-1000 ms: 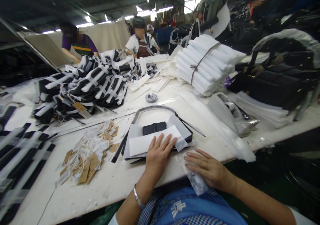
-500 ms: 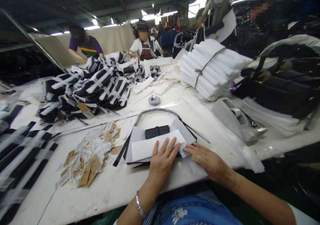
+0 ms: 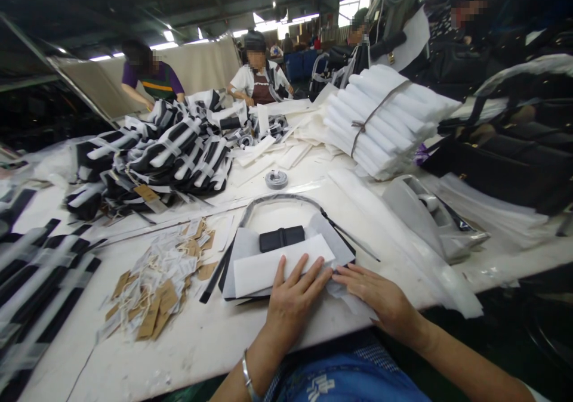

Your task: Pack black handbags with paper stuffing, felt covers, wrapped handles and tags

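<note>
A black handbag (image 3: 349, 253) lies flat on the white table, its wrapped handle (image 3: 281, 198) arching away from me. Thin translucent sheeting covers most of its front, with a dark clasp strap (image 3: 282, 238) showing through a gap. Across the lower front rests a white foam strip (image 3: 264, 272). My left hand (image 3: 298, 297) lies flat with fingers spread over the strip's right part. Beside it, my right hand (image 3: 373, 294) has its fingers stretched out at the bag's lower right corner, touching the thin sheeting (image 3: 344, 297) there.
Tan and white tags (image 3: 161, 300) are heaped left of the bag. Wrapped black bags (image 3: 156, 151) pile up behind them. A tied foam bundle (image 3: 385, 116), a grey tape dispenser (image 3: 425, 211) and a grey coil (image 3: 276, 179) also occupy the table. Two co-workers (image 3: 259, 80) (image 3: 154, 80) stand across it.
The foam strip's right end sits slightly lower against the bag. My right hand's fingers have shifted a little down at the corner, and the sheeting there is now folded under.
</note>
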A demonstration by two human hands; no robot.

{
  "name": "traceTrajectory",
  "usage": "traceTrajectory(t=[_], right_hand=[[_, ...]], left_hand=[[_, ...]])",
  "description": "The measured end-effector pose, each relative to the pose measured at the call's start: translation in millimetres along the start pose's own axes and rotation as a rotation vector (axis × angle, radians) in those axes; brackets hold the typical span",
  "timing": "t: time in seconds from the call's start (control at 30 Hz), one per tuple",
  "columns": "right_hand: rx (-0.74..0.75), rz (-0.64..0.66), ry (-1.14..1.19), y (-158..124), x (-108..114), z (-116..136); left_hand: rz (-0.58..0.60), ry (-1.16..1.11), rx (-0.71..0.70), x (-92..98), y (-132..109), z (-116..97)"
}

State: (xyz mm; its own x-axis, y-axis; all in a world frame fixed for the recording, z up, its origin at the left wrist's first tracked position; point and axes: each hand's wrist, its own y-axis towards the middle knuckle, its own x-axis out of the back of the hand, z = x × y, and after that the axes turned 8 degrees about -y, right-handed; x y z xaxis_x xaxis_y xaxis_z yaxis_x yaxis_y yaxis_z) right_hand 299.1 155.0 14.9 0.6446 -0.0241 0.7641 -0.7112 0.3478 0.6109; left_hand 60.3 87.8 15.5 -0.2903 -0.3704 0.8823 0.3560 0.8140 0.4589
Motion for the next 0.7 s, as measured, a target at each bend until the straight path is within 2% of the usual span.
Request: traceTrajectory(t=[0.2, 0.3, 0.43, 0.7], right_hand=[[0.035, -0.020, 0.094, -16, -1, 18], [-0.026, -0.031, 0.137, -30, -4, 30], [-0.134, -0.063, 0.157, -44, -10, 44], [-0.119, -0.143, 0.142, -47, -11, 62]], left_hand=[[-0.023, -0.019, 0.002, -0.7, -1, -3], [-0.040, 0.003, 0.004, -1.5, -2, -5], [-0.004, 0.045, 0.017, -3.0, -3, -7], [0.006, 0.058, 0.001, -2.7, -1, -6]])
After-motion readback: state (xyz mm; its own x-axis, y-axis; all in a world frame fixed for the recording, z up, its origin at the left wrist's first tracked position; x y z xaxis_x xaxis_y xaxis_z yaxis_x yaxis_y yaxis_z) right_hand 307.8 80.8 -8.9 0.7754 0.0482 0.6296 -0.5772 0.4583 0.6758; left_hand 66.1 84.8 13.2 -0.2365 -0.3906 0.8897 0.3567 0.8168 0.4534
